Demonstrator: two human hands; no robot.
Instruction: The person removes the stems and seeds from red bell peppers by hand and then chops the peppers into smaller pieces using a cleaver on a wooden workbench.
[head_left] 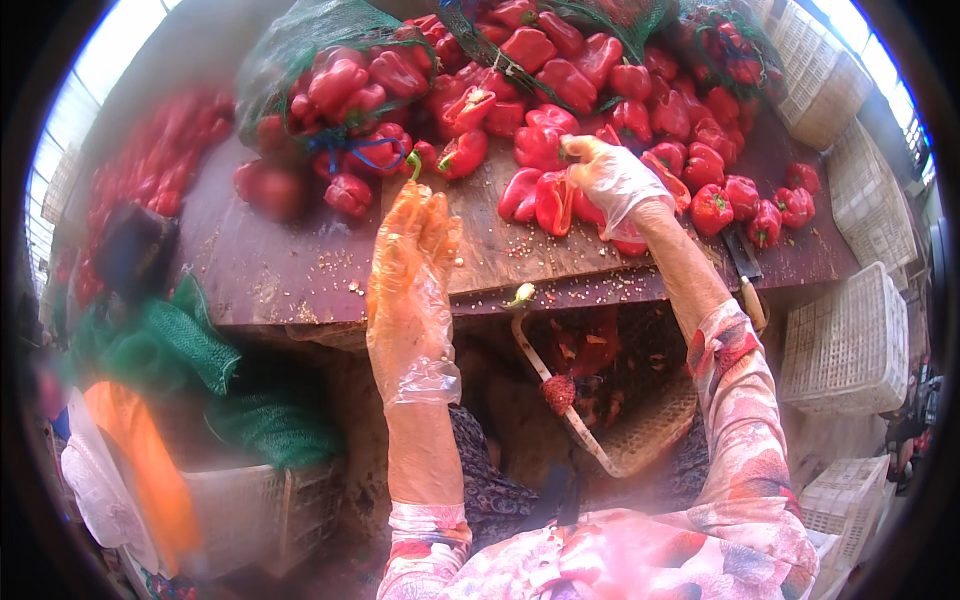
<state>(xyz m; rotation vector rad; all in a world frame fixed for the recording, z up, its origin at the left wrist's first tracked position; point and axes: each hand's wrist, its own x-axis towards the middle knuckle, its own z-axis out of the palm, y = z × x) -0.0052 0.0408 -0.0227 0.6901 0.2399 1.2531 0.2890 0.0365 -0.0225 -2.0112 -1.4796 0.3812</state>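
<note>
My left hand (pixel 412 270), in a clear plastic glove stained orange, is raised over the near table edge with its fingers stretched out. Just beyond its fingertips lies a red bell pepper with a green stem (pixel 414 164). My right hand (pixel 612 178), also gloved, reaches into the near side of the pepper heap. Its fingers are bent against a red bell pepper (pixel 538 148); the far side of that grip is hidden. Cut open pepper pieces (pixel 553 203) lie below this hand. A pale green pepper core (pixel 520 295) shows at the table's front edge.
Net bags of red peppers (pixel 335 85) stand on the wooden table (pixel 290 275), strewn with seeds. A knife (pixel 742 255) lies right of my right arm. A basket (pixel 640 440) with scraps sits below the edge. White crates (pixel 845 340) line the right; green netting (pixel 190 335) hangs left.
</note>
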